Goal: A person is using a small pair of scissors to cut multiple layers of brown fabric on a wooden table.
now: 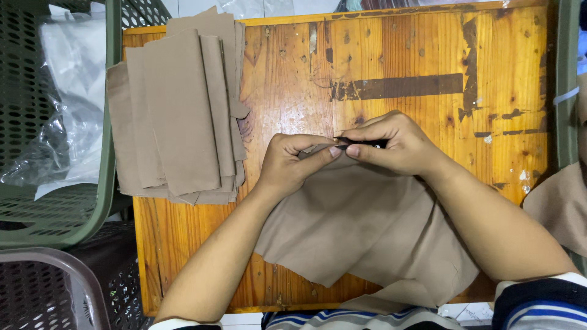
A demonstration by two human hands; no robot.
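Tan fabric piece [361, 226] lies spread on the wooden table [403, 55], covering the middle of its near half and hanging a little over the near edge toward the person. Its far edge is gathered up between both hands, near the middle of the table.

Left hand [287, 165] is closed down narrow: thumb and forefinger pinch the top edge of the cloth, the other fingers curled in under the palm. Right hand [397, 143] is likewise curled tight, its fingertips meeting those of the left. It grips a small dark tool [361, 143], slim and black, held along the cloth's edge; what kind of tool it is cannot be told, as the fingers hide most of it. The two hands touch at the fingertips, right over the fabric's raised edge.

At the far left corner of the table sits a stack of tan fabric pieces [177, 110], the same colour, laid flat in overlapping layers and reaching the left edge. It lies well apart from the hands.

Beyond the left edge stands a green plastic basket [104, 183] with clear plastic wrapping [67, 116] inside. Nearer the person, below it, is a grey basket [49, 287]. More tan cloth [559, 205] shows just past the table's right edge.
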